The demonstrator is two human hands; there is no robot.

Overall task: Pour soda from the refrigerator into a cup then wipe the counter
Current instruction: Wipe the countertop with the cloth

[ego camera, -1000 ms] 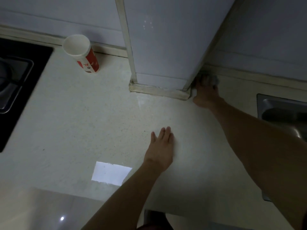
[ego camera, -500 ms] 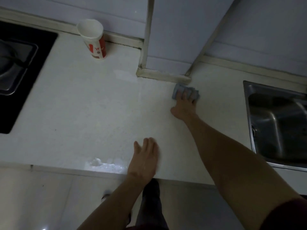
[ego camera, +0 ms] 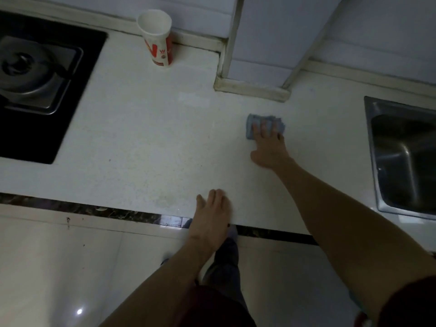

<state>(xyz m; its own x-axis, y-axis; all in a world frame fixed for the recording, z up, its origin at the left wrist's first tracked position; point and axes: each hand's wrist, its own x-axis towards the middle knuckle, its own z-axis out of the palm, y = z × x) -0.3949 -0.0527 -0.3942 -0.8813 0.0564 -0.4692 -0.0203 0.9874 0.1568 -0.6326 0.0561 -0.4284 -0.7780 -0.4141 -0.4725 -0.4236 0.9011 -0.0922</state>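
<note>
1. Dim kitchen, pale speckled surface (ego camera: 146, 138) with a dark strip along its front edge, glossy floor tiles below.
2. Small blue cloth (ego camera: 253, 125) lies flat on the surface, pinned under the fingers of the right hand (ego camera: 269, 145). That hand is spread flat, palm down, pressing on the cloth rather than balled around it.
3. Left hand (ego camera: 212, 213) sits nearer the body, flat and open, fingers together, resting on the front edge of the surface with nothing in it. It's well apart from the cloth.
4. Beyond the right hand, a boxed-in white column (ego camera: 264, 55) comes down onto the surface; the cloth is just in front of its base, not touching.
5. Paper cup (ego camera: 157, 38), white with red print, stands upright far ahead of the left hand and off to its left, against the back wall. Can't tell what's inside, if anything.
6. Steel sink (ego camera: 405, 161) is sunk in to the right of the right hand.
7. Black gas hob (ego camera: 47, 90) with a burner sits way out to the left of the left hand.
</note>
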